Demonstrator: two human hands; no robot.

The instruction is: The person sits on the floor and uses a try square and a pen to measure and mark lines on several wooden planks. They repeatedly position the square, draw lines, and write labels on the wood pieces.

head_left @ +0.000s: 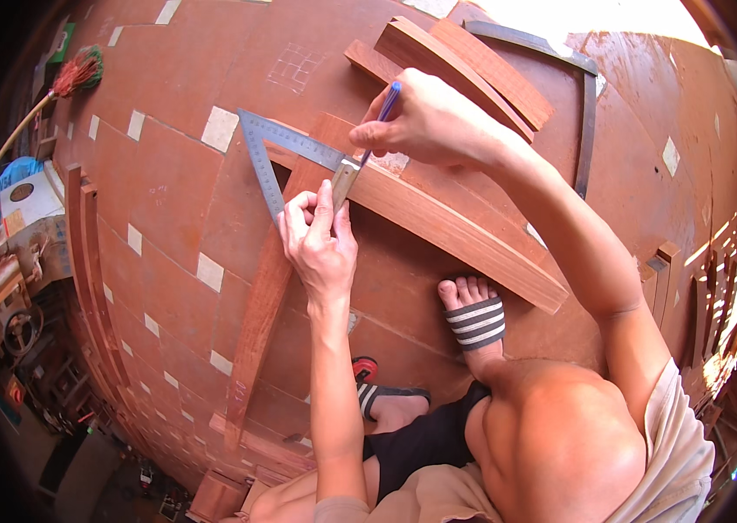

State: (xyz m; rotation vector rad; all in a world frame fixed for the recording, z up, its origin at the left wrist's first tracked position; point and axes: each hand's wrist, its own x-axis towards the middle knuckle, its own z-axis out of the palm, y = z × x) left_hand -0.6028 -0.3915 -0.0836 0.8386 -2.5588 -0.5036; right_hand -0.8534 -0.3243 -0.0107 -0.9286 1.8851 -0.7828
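My left hand (323,244) is closed in a pinch on the short wooden stock of a metal carpenter's square (303,146), whose triangular blade lies over crossing wood pieces. Closed around a blue pen (389,101), my right hand (434,122) is just above the square. The pen's lower end is beside the stock; I cannot tell if it touches the wood. One reddish beam (464,234) runs from under the square toward the lower right. Crossing it there, a long plank (257,336) slants down to the lower left.
Several wood pieces (464,74) and a dark angled metal bar (588,131) lie beyond my right hand. My sandalled foot (477,322) is next to the beam. Long boards (94,261), a broom (77,74) and cluttered machinery (20,322) stand at the left.
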